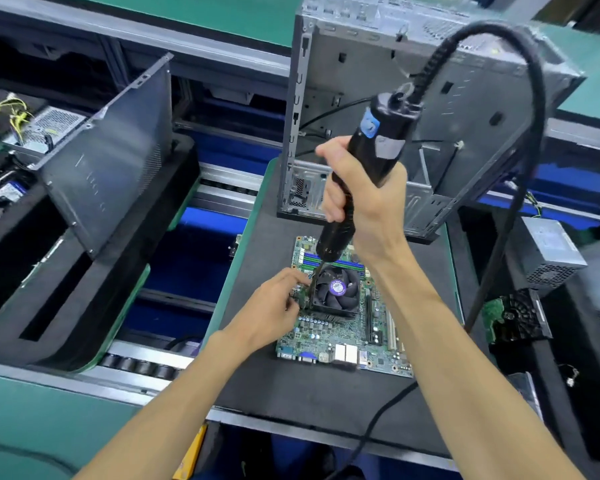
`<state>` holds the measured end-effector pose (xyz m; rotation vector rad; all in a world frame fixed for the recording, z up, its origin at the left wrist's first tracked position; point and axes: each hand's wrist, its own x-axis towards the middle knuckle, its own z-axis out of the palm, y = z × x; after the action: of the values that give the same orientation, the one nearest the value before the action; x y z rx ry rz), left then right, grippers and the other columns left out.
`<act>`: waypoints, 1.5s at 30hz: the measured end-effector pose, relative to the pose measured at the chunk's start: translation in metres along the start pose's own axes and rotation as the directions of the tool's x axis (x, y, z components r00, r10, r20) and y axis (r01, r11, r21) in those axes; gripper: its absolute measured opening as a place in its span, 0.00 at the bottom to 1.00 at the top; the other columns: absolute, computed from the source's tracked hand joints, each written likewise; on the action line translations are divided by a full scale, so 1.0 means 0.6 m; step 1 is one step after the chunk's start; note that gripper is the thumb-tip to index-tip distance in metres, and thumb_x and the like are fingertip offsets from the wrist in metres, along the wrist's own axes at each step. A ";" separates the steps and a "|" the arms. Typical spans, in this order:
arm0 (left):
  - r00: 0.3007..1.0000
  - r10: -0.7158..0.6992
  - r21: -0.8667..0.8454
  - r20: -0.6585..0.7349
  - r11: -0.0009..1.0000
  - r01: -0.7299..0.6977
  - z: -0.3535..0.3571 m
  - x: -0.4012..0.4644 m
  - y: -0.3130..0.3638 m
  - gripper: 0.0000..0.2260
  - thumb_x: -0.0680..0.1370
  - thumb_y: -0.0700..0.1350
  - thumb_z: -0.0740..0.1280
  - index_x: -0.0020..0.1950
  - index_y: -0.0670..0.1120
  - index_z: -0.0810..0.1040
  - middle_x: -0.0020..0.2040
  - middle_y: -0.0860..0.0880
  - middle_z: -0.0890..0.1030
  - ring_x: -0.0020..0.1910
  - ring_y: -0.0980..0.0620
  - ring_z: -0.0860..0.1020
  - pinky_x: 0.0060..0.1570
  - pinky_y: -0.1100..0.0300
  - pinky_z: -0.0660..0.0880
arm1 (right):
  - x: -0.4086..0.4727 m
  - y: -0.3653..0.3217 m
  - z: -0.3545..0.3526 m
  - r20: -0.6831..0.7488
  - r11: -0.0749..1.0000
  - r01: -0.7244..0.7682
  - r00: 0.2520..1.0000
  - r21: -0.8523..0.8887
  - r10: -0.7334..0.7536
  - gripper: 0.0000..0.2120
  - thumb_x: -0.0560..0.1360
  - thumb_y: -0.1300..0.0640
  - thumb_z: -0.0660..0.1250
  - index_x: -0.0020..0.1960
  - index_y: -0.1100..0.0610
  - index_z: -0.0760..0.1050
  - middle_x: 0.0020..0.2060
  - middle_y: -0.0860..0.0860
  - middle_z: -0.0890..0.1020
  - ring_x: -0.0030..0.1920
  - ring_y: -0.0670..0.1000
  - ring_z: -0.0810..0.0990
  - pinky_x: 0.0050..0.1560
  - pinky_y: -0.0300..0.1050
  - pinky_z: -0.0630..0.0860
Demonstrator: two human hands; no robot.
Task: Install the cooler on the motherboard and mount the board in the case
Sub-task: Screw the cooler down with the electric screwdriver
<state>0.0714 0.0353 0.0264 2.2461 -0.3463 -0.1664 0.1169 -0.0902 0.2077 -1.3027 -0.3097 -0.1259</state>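
A green motherboard point(340, 337) lies flat on a dark mat point(312, 393). On it sits a black fan cooler point(336, 289) with a purple hub label. My right hand point(364, 199) is wrapped around a black electric screwdriver point(364, 161), whose bit points down at the cooler's left far corner. My left hand point(274, 306) rests on the board's left edge, fingertips pinched at the bit beside the cooler. The open grey case point(395, 98) stands upright behind the board.
A thick black cable point(520, 81) arcs from the screwdriver over to the right. A grey side panel point(118, 157) leans in a black tray at left. A power supply point(551, 254) and a second cooler part point(513, 317) sit at right. Conveyor rollers point(142, 365) run at left.
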 end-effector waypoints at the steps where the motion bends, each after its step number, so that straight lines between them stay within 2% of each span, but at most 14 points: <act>1: 0.999 -0.013 -0.040 -0.031 0.999 0.012 -0.004 -0.003 0.005 0.19 0.76 0.32 0.61 0.64 0.46 0.74 0.56 0.60 0.74 0.41 0.55 0.76 0.46 0.72 0.70 | -0.001 -0.010 -0.005 -0.021 0.999 0.025 0.999 0.032 -0.025 0.09 0.72 0.54 0.71 0.43 0.60 0.77 0.22 0.49 0.69 0.21 0.50 0.64 0.26 0.40 0.65; 4: 0.977 -0.077 -0.152 -0.197 0.987 0.047 -0.018 -0.010 0.029 0.17 0.76 0.32 0.62 0.62 0.47 0.75 0.55 0.55 0.78 0.48 0.58 0.78 0.51 0.69 0.73 | -0.009 -0.040 -0.018 -0.080 0.980 0.112 0.992 0.165 -0.099 0.09 0.72 0.54 0.70 0.41 0.59 0.74 0.22 0.49 0.69 0.21 0.50 0.65 0.27 0.40 0.66; 8: 0.890 -0.144 -0.231 -0.433 0.972 0.045 -0.031 -0.031 0.079 0.06 0.79 0.38 0.64 0.50 0.49 0.76 0.46 0.54 0.78 0.44 0.57 0.77 0.45 0.66 0.73 | -0.034 -0.066 -0.030 -0.157 0.950 0.174 0.978 0.260 -0.136 0.11 0.73 0.51 0.69 0.41 0.58 0.71 0.24 0.50 0.68 0.22 0.50 0.66 0.28 0.42 0.65; 12: 0.876 -0.207 -0.280 -0.435 0.956 0.087 -0.018 -0.070 0.123 0.07 0.80 0.46 0.64 0.43 0.48 0.75 0.38 0.51 0.77 0.39 0.49 0.78 0.43 0.52 0.78 | -0.080 -0.076 -0.043 -0.175 0.952 0.168 0.977 0.254 -0.126 0.10 0.74 0.52 0.69 0.42 0.57 0.71 0.25 0.50 0.68 0.23 0.51 0.66 0.29 0.43 0.66; 14: 0.858 -0.240 -0.256 -0.454 0.958 0.132 -0.004 -0.090 0.143 0.13 0.81 0.50 0.62 0.39 0.48 0.77 0.36 0.49 0.78 0.37 0.47 0.79 0.40 0.56 0.75 | -0.111 -0.079 -0.055 -0.189 0.962 0.173 0.973 0.213 -0.133 0.09 0.75 0.53 0.68 0.42 0.56 0.72 0.25 0.50 0.69 0.24 0.51 0.68 0.31 0.44 0.68; 17: 0.890 -0.352 -0.434 -0.291 0.877 0.205 0.017 -0.109 0.182 0.20 0.83 0.54 0.57 0.38 0.48 0.82 0.32 0.51 0.81 0.31 0.52 0.78 0.35 0.60 0.71 | -0.164 -0.075 -0.074 -0.196 0.961 0.184 0.970 0.208 -0.144 0.07 0.77 0.55 0.68 0.42 0.54 0.73 0.26 0.50 0.70 0.27 0.51 0.69 0.34 0.47 0.70; 22: 0.863 -0.494 -0.828 0.104 0.438 0.351 0.055 -0.132 0.246 0.25 0.82 0.59 0.56 0.46 0.39 0.80 0.34 0.44 0.83 0.27 0.51 0.78 0.26 0.64 0.72 | -0.258 -0.060 -0.107 -0.180 0.971 0.212 0.965 0.107 -0.191 0.06 0.78 0.50 0.71 0.44 0.46 0.76 0.32 0.51 0.73 0.34 0.52 0.72 0.44 0.46 0.73; 27: 0.835 -0.501 -0.922 0.227 0.167 0.350 0.081 -0.160 0.261 0.18 0.81 0.55 0.63 0.47 0.40 0.78 0.37 0.41 0.84 0.33 0.48 0.83 0.31 0.58 0.79 | -0.348 -0.018 -0.135 -0.204 0.984 0.173 0.963 -0.048 -0.179 0.10 0.75 0.41 0.72 0.52 0.45 0.79 0.47 0.53 0.79 0.50 0.51 0.78 0.58 0.46 0.72; 32: 0.850 -0.495 -0.946 0.179 0.151 0.287 0.081 -0.178 0.251 0.12 0.80 0.48 0.67 0.52 0.38 0.77 0.40 0.41 0.83 0.36 0.47 0.83 0.34 0.56 0.80 | -0.431 0.018 -0.154 -0.081 0.959 0.024 0.995 -0.283 -0.049 0.18 0.77 0.36 0.66 0.63 0.41 0.75 0.60 0.53 0.77 0.64 0.52 0.76 0.66 0.44 0.71; 35: 0.837 -0.538 -0.936 0.103 0.232 0.264 0.080 -0.187 0.238 0.10 0.79 0.47 0.68 0.54 0.41 0.73 0.43 0.39 0.81 0.39 0.44 0.83 0.35 0.53 0.80 | -0.473 0.035 -0.154 -0.090 0.934 -0.185 0.982 -0.306 0.165 0.31 0.73 0.33 0.67 0.67 0.52 0.73 0.63 0.51 0.77 0.64 0.38 0.75 0.60 0.27 0.69; 37: 0.826 -0.563 -0.921 0.030 0.306 0.243 0.081 -0.198 0.224 0.10 0.79 0.47 0.68 0.53 0.41 0.73 0.45 0.39 0.79 0.40 0.45 0.83 0.35 0.53 0.80 | -0.490 0.043 -0.144 -0.130 0.814 -0.527 0.850 -0.242 0.511 0.31 0.66 0.30 0.67 0.57 0.54 0.75 0.54 0.47 0.81 0.49 0.33 0.79 0.46 0.21 0.69; 39: 0.805 -0.593 -0.906 -0.036 0.360 0.224 0.077 -0.213 0.208 0.12 0.79 0.47 0.69 0.54 0.40 0.75 0.45 0.40 0.80 0.40 0.44 0.83 0.35 0.52 0.80 | -0.500 0.051 -0.131 0.007 0.595 -0.748 0.621 -0.295 0.784 0.24 0.68 0.31 0.67 0.46 0.53 0.74 0.36 0.44 0.78 0.33 0.42 0.75 0.33 0.26 0.68; 42: 0.760 -0.643 -0.893 -0.092 0.392 0.223 0.061 -0.243 0.178 0.18 0.77 0.47 0.72 0.61 0.39 0.74 0.48 0.39 0.84 0.43 0.40 0.84 0.37 0.49 0.81 | -0.518 0.057 -0.094 0.304 0.520 -0.694 0.422 -0.498 0.854 0.17 0.79 0.42 0.67 0.39 0.53 0.75 0.27 0.44 0.75 0.28 0.45 0.70 0.30 0.34 0.67; 45: 0.736 -0.666 -0.877 -0.122 0.419 0.234 0.037 -0.285 0.142 0.19 0.76 0.47 0.73 0.60 0.37 0.76 0.45 0.40 0.85 0.40 0.42 0.84 0.37 0.50 0.81 | -0.523 0.041 -0.044 0.470 0.581 -0.631 0.359 -0.514 0.806 0.17 0.77 0.40 0.68 0.35 0.49 0.76 0.27 0.44 0.76 0.28 0.46 0.70 0.30 0.34 0.68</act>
<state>-0.1134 0.0186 0.0780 1.2723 0.5773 -0.0529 -0.1711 -0.1347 0.0862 -1.5997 -0.2895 1.1747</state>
